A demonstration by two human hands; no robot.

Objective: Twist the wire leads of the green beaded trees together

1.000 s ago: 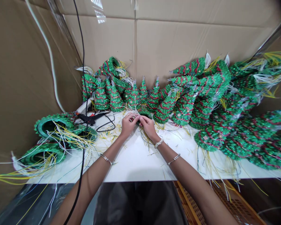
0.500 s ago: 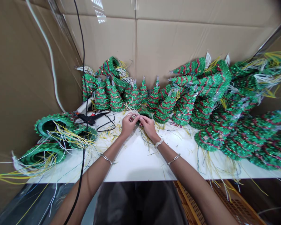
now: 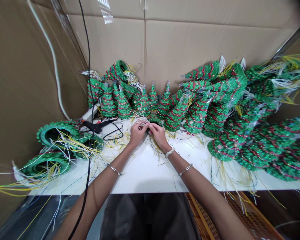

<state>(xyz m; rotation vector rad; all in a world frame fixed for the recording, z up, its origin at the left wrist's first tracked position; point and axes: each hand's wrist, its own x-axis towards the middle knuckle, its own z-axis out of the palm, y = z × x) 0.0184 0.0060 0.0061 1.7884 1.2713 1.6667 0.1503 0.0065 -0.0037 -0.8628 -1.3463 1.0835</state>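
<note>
Both hands meet above the middle of the white table (image 3: 147, 170). My left hand (image 3: 137, 133) is closed in a pinch on a bundle of thin white wires (image 3: 141, 116), whose ends fan out above its fingers. Fingertip to fingertip with it, my right hand (image 3: 158, 134) pinches too, apparently on strands of the same wires, though the exact grip is hidden. Just behind the fingers, a green tinsel Christmas tree (image 3: 154, 119) lies with its dark hollow base toward me, partly covered by the hands. Clipped yellow and green wire bits (image 3: 120, 142) are strewn around.
Decorated trees (image 3: 197, 116) crowd the back and right side. More trees (image 3: 57, 133) lie at the left with wires spilling out. A black corded tool (image 3: 97, 126) rests near them. A black cable (image 3: 88, 100) hangs down at the left. Below the table is an orange crate (image 3: 252, 216).
Almost nothing differs. Both hands keep their place and pinch, with only slight finger and wire movement.
</note>
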